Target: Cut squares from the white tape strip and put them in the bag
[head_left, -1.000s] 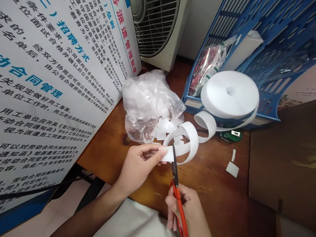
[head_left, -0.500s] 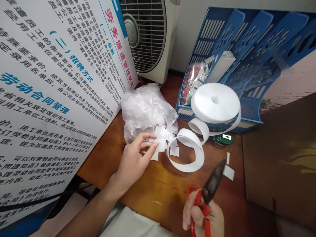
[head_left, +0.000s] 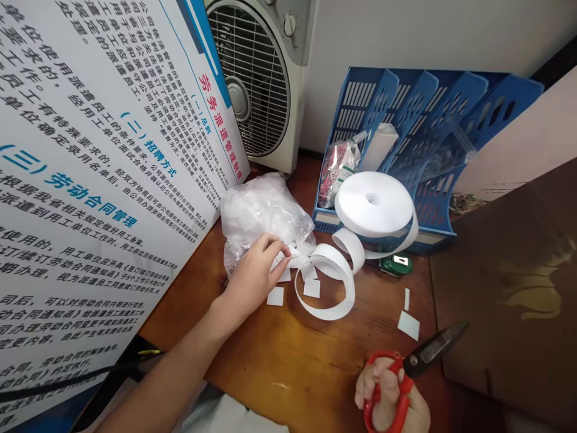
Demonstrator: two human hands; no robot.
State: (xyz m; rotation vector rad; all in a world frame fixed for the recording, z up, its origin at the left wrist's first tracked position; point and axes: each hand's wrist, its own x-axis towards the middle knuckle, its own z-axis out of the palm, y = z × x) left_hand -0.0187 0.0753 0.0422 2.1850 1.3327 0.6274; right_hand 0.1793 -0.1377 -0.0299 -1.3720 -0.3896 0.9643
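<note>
My left hand [head_left: 256,267] is at the mouth of a clear plastic bag [head_left: 265,207] full of white pieces. Its thumb and fingers are closed on white tape pieces [head_left: 295,257], partly hidden behind the fingertips. Loose white squares [head_left: 275,296] lie just below it on the wooden table. Beside them, a loose white strip [head_left: 331,310] curls from a large roll of white tape [head_left: 374,204]. At lower right, my right hand [head_left: 392,394] grips red-handled scissors [head_left: 408,376], with their dark blades together and pointing up to the right.
Behind the roll stands a blue file rack [head_left: 433,237] with bagged items in it. A green tape measure [head_left: 396,264] and a white offcut [head_left: 408,325] lie to the right. A box fan [head_left: 288,90] is at the back; a printed board [head_left: 112,150] leans at left, cardboard [head_left: 509,270] at right.
My left fingers have closed in on the white pieces by the bag. The scissors have swung to the right, with my right hand moving right. The view has shifted slightly.
</note>
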